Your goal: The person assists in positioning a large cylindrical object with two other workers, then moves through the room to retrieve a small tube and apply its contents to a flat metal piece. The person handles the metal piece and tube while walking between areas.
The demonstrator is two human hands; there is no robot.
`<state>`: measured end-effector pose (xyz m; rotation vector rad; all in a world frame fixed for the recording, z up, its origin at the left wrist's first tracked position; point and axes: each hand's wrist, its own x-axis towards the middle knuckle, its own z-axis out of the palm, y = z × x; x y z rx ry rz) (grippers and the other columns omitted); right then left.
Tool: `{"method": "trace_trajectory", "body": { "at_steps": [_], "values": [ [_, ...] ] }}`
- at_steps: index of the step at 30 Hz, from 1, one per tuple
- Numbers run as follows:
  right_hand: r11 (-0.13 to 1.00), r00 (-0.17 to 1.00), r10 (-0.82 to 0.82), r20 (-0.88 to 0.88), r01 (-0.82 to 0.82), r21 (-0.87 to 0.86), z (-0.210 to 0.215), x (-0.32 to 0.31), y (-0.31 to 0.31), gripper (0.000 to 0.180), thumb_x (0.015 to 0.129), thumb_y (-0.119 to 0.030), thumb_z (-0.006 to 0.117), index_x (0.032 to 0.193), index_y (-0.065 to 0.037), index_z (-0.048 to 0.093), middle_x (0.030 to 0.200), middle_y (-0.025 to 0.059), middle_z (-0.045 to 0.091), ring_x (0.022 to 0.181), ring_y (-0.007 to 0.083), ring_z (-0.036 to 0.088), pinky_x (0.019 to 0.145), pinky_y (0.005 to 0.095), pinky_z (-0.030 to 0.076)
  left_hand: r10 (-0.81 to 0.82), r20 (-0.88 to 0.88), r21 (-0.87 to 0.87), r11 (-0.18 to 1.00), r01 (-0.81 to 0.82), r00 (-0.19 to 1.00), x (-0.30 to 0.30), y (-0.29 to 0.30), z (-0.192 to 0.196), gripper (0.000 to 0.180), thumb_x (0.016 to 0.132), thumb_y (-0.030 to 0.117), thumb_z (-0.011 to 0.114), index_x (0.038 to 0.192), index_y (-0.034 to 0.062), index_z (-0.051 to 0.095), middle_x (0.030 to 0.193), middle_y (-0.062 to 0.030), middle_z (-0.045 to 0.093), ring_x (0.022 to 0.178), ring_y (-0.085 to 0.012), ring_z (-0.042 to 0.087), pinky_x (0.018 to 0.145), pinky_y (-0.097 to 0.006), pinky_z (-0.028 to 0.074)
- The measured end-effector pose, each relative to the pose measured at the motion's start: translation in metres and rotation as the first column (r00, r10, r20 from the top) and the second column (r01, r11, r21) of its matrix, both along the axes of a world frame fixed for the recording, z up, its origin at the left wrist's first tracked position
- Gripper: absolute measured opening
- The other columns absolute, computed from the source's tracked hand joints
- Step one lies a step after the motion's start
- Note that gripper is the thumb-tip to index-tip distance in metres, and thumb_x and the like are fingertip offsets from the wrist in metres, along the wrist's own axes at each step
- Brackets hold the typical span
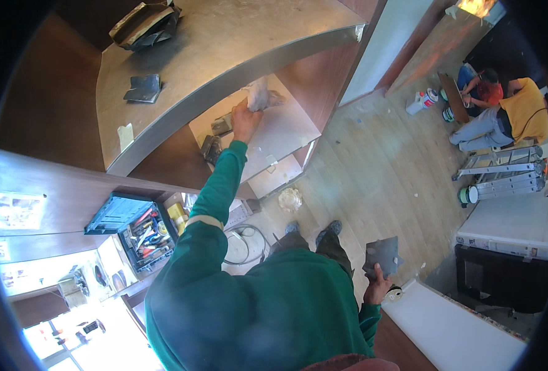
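Observation:
My left arm reaches up into the cabinet's lower compartment. There my left hand (246, 122) is closed on a crumpled pale rag (259, 96), its fingers partly hidden. Beside that hand a grey-brown block (222, 125) and a dark crumpled piece (211, 149) lie on the shelf board (280, 133). Low at my right side, my right hand (378, 287) pinches a dark grey square sheet that looks like sandpaper (382, 255), thumb on top.
The curved upper shelf (237, 37) bears folded dark sheets (142, 88). A toolbox (147, 238) stands at left, near a coiled hose (245, 245). At far right, two people (524, 114) crouch by paint cans, a folded ladder (503, 170) and a white panel (456, 328).

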<state>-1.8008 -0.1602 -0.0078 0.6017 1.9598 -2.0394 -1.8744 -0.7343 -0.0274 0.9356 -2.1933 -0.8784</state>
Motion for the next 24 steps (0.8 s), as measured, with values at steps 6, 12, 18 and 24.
{"method": "trace_trajectory", "body": {
  "at_steps": [6, 12, 18, 24],
  "values": [
    [0.999, 0.998, -0.011, -0.055, 0.009, -0.031, 0.0, -0.009, -0.005, 0.034, 0.081, -0.018, 0.071, 0.105, 0.002, 0.059, 0.094, 0.0083, 0.062, 0.077, 0.0186, 0.061, 0.064, 0.0318, 0.05, 0.013, 0.168, -0.467, 0.882, 0.068, 0.986, 0.01, 0.051, -0.019, 0.052, 0.065, 0.028, 0.08, 0.106, 0.0007, 0.064, 0.113, -0.0203, 0.06, 0.11, -0.0345, 0.055, 0.096, -0.042, 0.042],
    [0.994, 0.993, 0.106, -0.049, -0.108, -0.035, -0.003, -0.022, -0.005, 0.029, 0.083, -0.016, 0.069, 0.102, 0.003, 0.061, 0.091, 0.008, 0.062, 0.076, 0.0168, 0.06, 0.063, 0.0307, 0.049, -0.264, 0.471, -0.222, 0.888, 0.402, 0.842, 0.006, 0.093, -0.052, 0.06, 0.067, 0.033, 0.08, 0.11, -0.0027, 0.059, 0.118, -0.0214, 0.053, 0.116, -0.0388, 0.046, 0.1, -0.044, 0.037],
    [0.991, 0.988, 0.125, -0.089, -0.129, -0.038, 0.006, -0.031, -0.011, 0.031, 0.083, -0.018, 0.07, 0.103, 0.004, 0.061, 0.092, 0.008, 0.063, 0.076, 0.0165, 0.059, 0.063, 0.0306, 0.049, -0.258, 0.644, -0.088, 0.91, 0.404, 0.72, 0.004, 0.085, -0.053, 0.065, 0.061, 0.035, 0.083, 0.108, -0.0053, 0.061, 0.119, -0.0267, 0.051, 0.117, -0.0418, 0.047, 0.098, -0.044, 0.041],
    [0.995, 0.991, 0.097, -0.095, -0.099, -0.02, 0.001, -0.028, -0.002, 0.035, 0.081, -0.021, 0.071, 0.105, 0.002, 0.06, 0.093, 0.0076, 0.063, 0.077, 0.0174, 0.061, 0.063, 0.0304, 0.049, -0.374, 0.702, -0.005, 0.848, 0.531, 0.605, -0.006, 0.077, -0.038, 0.053, 0.058, 0.032, 0.082, 0.091, -0.0066, 0.068, 0.103, -0.0275, 0.06, 0.096, -0.0408, 0.061, 0.083, -0.043, 0.051]
  ]
}}
